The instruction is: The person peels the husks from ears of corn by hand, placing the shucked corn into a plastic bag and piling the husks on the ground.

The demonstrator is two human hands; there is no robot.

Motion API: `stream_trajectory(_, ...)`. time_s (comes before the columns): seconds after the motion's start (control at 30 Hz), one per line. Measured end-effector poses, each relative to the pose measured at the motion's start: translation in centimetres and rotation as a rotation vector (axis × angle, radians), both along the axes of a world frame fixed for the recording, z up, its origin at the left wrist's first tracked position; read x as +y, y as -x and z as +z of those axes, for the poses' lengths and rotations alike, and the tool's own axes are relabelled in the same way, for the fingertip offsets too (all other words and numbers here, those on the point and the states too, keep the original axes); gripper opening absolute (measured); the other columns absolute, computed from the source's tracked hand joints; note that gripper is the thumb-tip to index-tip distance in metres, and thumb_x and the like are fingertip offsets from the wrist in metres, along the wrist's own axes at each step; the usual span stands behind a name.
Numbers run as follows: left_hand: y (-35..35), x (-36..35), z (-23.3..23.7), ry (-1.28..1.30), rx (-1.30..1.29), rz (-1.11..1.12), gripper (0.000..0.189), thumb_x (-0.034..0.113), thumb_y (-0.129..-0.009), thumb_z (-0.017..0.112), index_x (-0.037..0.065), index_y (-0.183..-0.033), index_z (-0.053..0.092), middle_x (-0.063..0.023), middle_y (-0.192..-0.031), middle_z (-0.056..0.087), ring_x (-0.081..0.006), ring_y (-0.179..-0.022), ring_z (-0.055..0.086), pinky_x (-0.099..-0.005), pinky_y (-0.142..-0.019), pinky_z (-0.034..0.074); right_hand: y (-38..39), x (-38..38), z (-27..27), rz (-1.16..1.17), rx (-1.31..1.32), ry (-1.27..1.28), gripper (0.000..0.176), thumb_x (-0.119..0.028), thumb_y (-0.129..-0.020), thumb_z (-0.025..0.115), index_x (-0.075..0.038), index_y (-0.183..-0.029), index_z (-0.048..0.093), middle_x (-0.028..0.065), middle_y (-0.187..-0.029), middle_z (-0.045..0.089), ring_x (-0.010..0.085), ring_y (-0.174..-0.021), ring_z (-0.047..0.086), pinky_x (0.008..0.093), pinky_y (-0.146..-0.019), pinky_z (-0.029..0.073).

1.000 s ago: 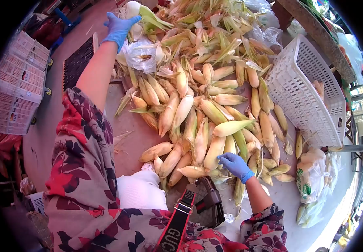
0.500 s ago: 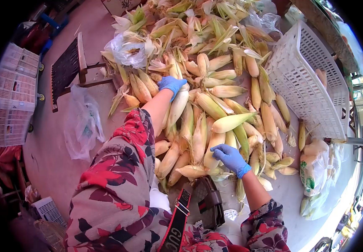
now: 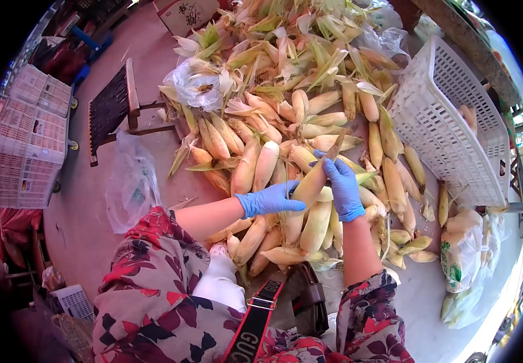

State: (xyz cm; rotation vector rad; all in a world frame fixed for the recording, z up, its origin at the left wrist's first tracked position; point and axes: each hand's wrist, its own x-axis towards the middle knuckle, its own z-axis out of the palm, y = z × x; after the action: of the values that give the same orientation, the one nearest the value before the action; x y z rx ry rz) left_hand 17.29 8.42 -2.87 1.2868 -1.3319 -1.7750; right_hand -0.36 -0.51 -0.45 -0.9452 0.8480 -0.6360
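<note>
Both my hands, in blue gloves, are on one ear of corn in its pale husk, raised over the pile and slanting up to the right. My left hand grips its lower end, thumb below and fingers above. Near the upper, pointed end, my right hand has its fingers closed on the husk. Beneath and around them lie many husked ears, with a pale, cut-ended ear just beyond my left hand.
Loose husks heap up at the far side. A tilted white plastic crate stands right, above a filled plastic bag. To the left are a low stool, a clear bag and stacked crates. My strapped bag hangs at my lap.
My left hand has moved from an ear farther up the pile back toward me. My right hand has risen, and both now hold one ear. The view has shifted slightly.
</note>
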Motion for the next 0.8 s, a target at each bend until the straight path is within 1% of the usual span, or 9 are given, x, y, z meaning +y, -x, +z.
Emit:
stream_trajectory(0.07, 0.5, -0.6, 0.7, 0.031, 0.017, 0.17, 0.061, 0.024, -0.081, 0.066, 0.001, -0.128, 0.037, -0.0079, -0.116, 0.049, -0.0137, -0.107, 0.045, -0.0302, -0.094, 0.038, -0.4, 1.8, -3.5, -0.042, 0.161, 0.154, 0.036, -0.022, -0.09, 0.053, -0.001, -0.119, 0.054, 0.0084, -0.101, 0.062, 0.013, -0.086, 0.058, 0.0254, -0.076, 0.047)
stream_trajectory(0.1, 0.5, -1.4, -1.3, 0.145, 0.048, 0.277, 0.047, 0.019, -0.083, 0.064, 0.001, -0.122, 0.044, -0.0072, -0.109, 0.054, -0.0123, -0.102, 0.05, -0.0286, -0.091, 0.041, -0.5, 2.4, -3.0, -0.068, 0.127, 0.099, 0.031, -0.021, -0.09, 0.051, 0.001, -0.112, 0.057, 0.0076, -0.095, 0.062, 0.0124, -0.084, 0.056, 0.0251, -0.074, 0.046)
stream_trajectory(0.2, 1.0, -3.1, -0.8, 0.109, -0.13, 0.257, 0.037, 0.018, -0.082, 0.065, 0.002, -0.113, 0.053, -0.0054, -0.098, 0.059, -0.0115, -0.093, 0.055, -0.0265, -0.085, 0.045, 0.5, 2.9, -3.4, 0.075, 0.215, 0.068, 0.028, -0.019, -0.09, 0.046, 0.0, -0.106, 0.059, 0.0056, -0.094, 0.061, 0.0148, -0.084, 0.058, 0.0281, -0.078, 0.048)
stream_trajectory(0.23, 1.5, -3.2, -0.4, 0.167, -0.179, 0.284, 0.027, 0.017, -0.081, 0.066, 0.002, -0.102, 0.059, -0.0033, -0.088, 0.061, -0.0107, -0.083, 0.057, -0.0245, -0.079, 0.047, 0.7, 3.1, -3.0, 0.075, 0.226, 0.072, 0.026, -0.015, -0.089, 0.043, 0.001, -0.101, 0.059, 0.0062, -0.094, 0.06, 0.015, -0.083, 0.058, 0.0286, -0.079, 0.048)
stream_trajectory(0.33, 2.1, -3.1, 0.4, 0.212, -0.182, 0.303, 0.022, 0.018, -0.08, 0.067, 0.002, -0.093, 0.059, -0.0028, -0.086, 0.06, -0.0097, -0.081, 0.056, -0.0243, -0.077, 0.047, 1.2, 3.1, -3.2, 0.083, 0.248, 0.144, 0.026, -0.019, -0.086, 0.049, 0.004, -0.094, 0.06, 0.0077, -0.078, 0.061, 0.013, -0.07, 0.055, 0.028, -0.068, 0.046)
stream_trajectory(0.43, 2.2, -2.9, 2.2, 0.182, -0.202, 0.292, 0.022, 0.02, -0.079, 0.068, 0.002, -0.087, 0.059, -0.0028, -0.082, 0.059, -0.0095, -0.077, 0.054, -0.0246, -0.074, 0.046, 1.0, 3.2, -2.2, 0.091, 0.535, 0.353, 0.025, -0.019, -0.083, 0.053, 0.004, -0.087, 0.061, 0.011, -0.069, 0.062, 0.0145, -0.062, 0.055, 0.0294, -0.063, 0.046)
stream_trajectory(0.57, 1.0, -3.6, 1.7, 0.343, -0.339, 0.182, 0.022, 0.022, -0.08, 0.066, 0.002, -0.088, 0.058, -0.0043, -0.076, 0.055, -0.0107, -0.071, 0.048, -0.0265, -0.066, 0.043, -0.4, 4.4, -0.6, -0.017, 0.536, 0.431, 0.021, -0.017, -0.078, 0.056, 0.004, -0.078, 0.062, 0.0134, -0.061, 0.06, 0.0174, -0.052, 0.053, 0.0307, -0.057, 0.045)
stream_trajectory(0.7, 0.4, -4.0, 1.1, 0.263, -0.305, 0.125, 0.018, 0.02, -0.084, 0.06, 0.003, -0.083, 0.051, -0.0011, -0.073, 0.045, -0.0096, -0.07, 0.04, -0.0256, -0.065, 0.038, -1.2, 3.8, -2.4, -0.067, 0.495, 0.46, 0.02, -0.015, -0.077, 0.057, 0.004, -0.071, 0.062, 0.0136, -0.057, 0.057, 0.0164, -0.048, 0.049, 0.0304, -0.053, 0.043)
stream_trajectory(0.8, -0.2, -3.9, 0.5, 0.225, -0.299, 0.106, 0.018, 0.019, -0.085, 0.058, 0.004, -0.083, 0.049, 0.0, -0.073, 0.041, -0.0093, -0.07, 0.038, -0.0252, -0.065, 0.037, -1.9, 3.8, -2.3, -0.1, 0.367, 0.339, 0.021, -0.015, -0.076, 0.058, 0.004, -0.069, 0.061, 0.0155, -0.056, 0.056, 0.0153, -0.047, 0.046, 0.0294, -0.052, 0.042)
